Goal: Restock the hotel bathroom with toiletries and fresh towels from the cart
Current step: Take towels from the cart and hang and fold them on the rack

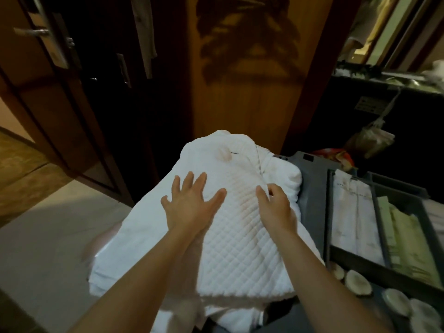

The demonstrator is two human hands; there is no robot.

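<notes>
Fingers of the left hand are spread straight and lie flat on the white quilted towel, gripping nothing. That towel tops a heap of white linen at the left end of the grey cart. Just beside it, the right hand has its fingers curled, pinching a fold of the same towel. Further right on the cart, a dark tray holds white packets and pale green packets. Round white items sit by the tray's near edge.
</notes>
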